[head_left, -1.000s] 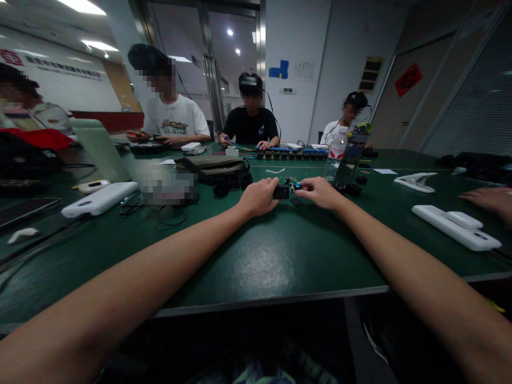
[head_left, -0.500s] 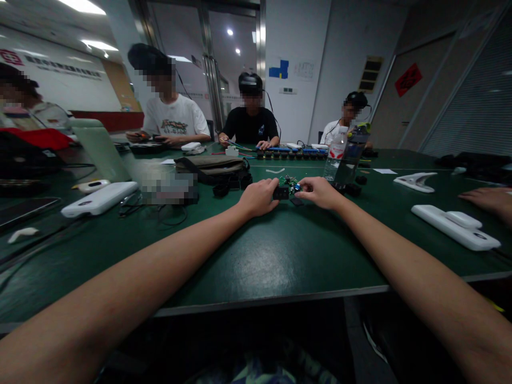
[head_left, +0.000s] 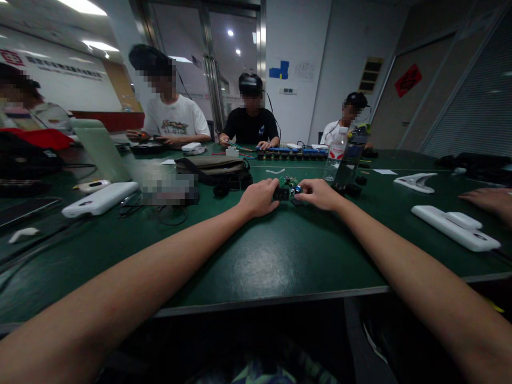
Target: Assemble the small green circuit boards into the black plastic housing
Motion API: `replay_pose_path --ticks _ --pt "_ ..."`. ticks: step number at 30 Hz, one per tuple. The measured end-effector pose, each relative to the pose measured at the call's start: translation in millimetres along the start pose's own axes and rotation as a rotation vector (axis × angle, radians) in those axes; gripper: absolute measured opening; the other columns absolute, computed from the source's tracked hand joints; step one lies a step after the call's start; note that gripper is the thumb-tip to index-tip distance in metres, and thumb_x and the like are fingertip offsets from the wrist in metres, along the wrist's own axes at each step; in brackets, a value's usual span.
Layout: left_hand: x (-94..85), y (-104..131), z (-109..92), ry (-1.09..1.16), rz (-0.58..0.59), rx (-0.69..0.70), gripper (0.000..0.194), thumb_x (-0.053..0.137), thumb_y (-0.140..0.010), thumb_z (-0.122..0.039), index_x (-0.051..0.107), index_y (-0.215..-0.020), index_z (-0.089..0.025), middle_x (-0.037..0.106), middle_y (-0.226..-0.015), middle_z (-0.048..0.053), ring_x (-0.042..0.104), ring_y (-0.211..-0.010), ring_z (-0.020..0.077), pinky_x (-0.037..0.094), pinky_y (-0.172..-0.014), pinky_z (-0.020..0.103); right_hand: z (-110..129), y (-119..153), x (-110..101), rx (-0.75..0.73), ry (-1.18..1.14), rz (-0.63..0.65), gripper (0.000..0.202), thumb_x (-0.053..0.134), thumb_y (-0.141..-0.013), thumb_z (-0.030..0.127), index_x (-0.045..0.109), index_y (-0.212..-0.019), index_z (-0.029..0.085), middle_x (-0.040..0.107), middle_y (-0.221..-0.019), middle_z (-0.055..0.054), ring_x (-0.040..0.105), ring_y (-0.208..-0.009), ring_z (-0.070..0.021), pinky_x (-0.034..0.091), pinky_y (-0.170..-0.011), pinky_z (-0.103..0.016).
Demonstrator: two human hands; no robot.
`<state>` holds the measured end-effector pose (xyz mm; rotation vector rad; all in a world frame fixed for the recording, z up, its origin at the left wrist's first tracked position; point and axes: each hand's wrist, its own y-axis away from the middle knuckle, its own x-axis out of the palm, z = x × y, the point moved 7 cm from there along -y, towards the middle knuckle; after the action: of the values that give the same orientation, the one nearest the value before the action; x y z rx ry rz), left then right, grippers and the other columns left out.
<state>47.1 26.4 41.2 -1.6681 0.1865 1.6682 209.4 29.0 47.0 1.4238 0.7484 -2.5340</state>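
Both my arms reach over the green table (head_left: 256, 261). My left hand (head_left: 260, 197) is closed on a small black block (head_left: 281, 194), gripping its left end between thumb and fingers. Just to the right, my right hand (head_left: 317, 194) pinches a small blue and silver part (head_left: 297, 189) by the block's right end. Behind the block lies a pile of small green and metallic pieces (head_left: 287, 180). A flat dark piece (head_left: 296, 202) rests on the table below my right fingertips.
Two bottles, a clear one (head_left: 336, 154) and a dark one (head_left: 352, 160), stand behind my right hand. A grey-green bag (head_left: 216, 166) lies behind my left. White power banks (head_left: 101, 199) (head_left: 454, 226) sit at both sides. Another person's hand (head_left: 488, 200) rests at the right edge.
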Motion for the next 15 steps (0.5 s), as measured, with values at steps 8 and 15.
replay_pose_path --ticks 8,15 --pt "0.6 -1 -4 -0.017 -0.005 0.067 0.039 0.058 -0.087 -0.034 0.054 -0.122 -0.016 0.066 -0.114 0.013 0.064 -0.106 0.0281 0.051 -0.090 0.037 8 1 3 -0.038 -0.017 0.044 0.026 0.067 -0.079 0.040 0.068 -0.088 0.015 0.062 -0.070 0.000 0.050 -0.065 -0.0133 0.033 -0.066 -0.027" --pt "0.8 -1 -4 -0.022 -0.026 0.080 0.037 0.058 -0.088 -0.035 0.057 -0.121 -0.018 0.064 -0.118 0.013 0.064 -0.104 0.0279 0.051 -0.086 0.038 11 1 2 -0.049 -0.001 0.036 0.025 0.065 -0.081 0.040 0.065 -0.079 0.015 0.059 -0.067 0.001 0.046 -0.063 -0.0122 0.030 -0.063 -0.027"
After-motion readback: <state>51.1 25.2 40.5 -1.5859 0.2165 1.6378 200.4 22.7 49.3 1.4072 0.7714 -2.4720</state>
